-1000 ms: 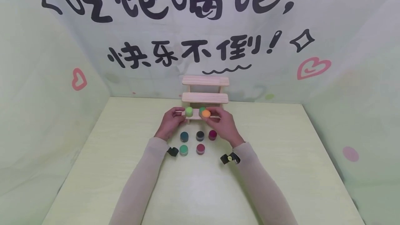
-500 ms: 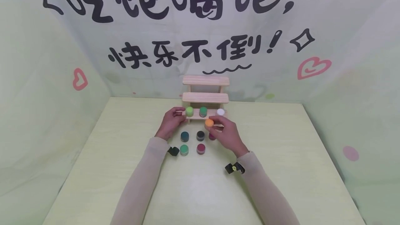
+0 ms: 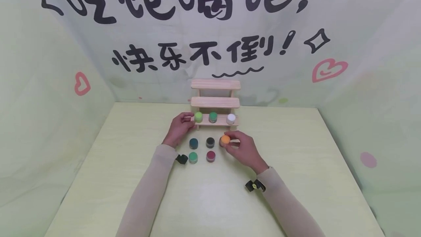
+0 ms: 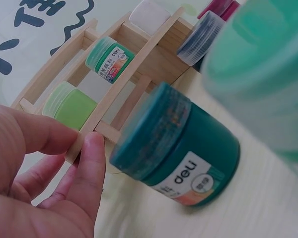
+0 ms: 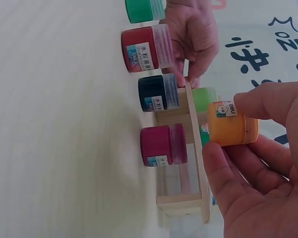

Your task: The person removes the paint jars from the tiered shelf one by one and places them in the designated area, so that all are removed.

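Note:
My left hand (image 3: 179, 129) pinches the left end of the lowest step of a three-step wooden display stand (image 3: 215, 102), thumb and index finger on the board in the left wrist view. My right hand (image 3: 246, 150) holds an orange paint jar (image 5: 232, 124) between thumb and fingers, lifted over the table in front of the stand. On that lowest step a light green jar (image 3: 198, 117), a green jar (image 3: 213, 117) and a white jar (image 3: 231, 119) stand in a row. A magenta jar (image 5: 161, 145) is mostly hidden beneath the right hand in the head view.
In front of the stand, a teal jar (image 3: 193, 143), a black jar (image 3: 210, 142), a mint green jar (image 3: 193, 157) and a red jar (image 3: 211, 156) stand on the pale table (image 3: 283, 149). A printed cloth (image 3: 279, 76) hangs behind the stand.
My right hand has drawn the orange jar back from the lowest step, toward me and slightly right, uncovering the white jar. The left hand keeps its place on the stand.

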The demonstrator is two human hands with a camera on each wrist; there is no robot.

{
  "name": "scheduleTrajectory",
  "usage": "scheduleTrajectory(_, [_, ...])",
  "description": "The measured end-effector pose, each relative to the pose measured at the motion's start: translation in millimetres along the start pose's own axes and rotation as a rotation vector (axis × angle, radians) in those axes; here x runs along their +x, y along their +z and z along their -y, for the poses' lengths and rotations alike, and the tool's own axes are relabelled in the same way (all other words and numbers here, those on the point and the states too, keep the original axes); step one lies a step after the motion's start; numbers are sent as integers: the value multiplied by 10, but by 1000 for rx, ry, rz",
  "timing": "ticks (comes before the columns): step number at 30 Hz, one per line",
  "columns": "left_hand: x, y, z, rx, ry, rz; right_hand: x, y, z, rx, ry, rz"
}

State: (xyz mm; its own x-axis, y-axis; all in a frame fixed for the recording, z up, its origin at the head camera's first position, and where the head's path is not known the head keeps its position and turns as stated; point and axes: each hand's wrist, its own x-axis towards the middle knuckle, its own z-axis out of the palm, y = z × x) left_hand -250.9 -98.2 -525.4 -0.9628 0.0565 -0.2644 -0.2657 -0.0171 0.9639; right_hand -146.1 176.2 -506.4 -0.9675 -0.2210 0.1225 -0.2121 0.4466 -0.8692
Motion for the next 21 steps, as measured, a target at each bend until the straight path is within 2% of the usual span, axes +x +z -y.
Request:
scheduleTrajectory(7, [-14, -5, -13, -2, 2, -2, -104, 13, -42, 2, 13, 53])
scheduleTrajectory(14, [-10, 6, 3, -10, -2, -2, -185, 43, -120, -48, 82, 135])
scheduleTrajectory(21, [21, -1, 22, -23, 1, -4, -230, 53, -132, -101, 71, 161])
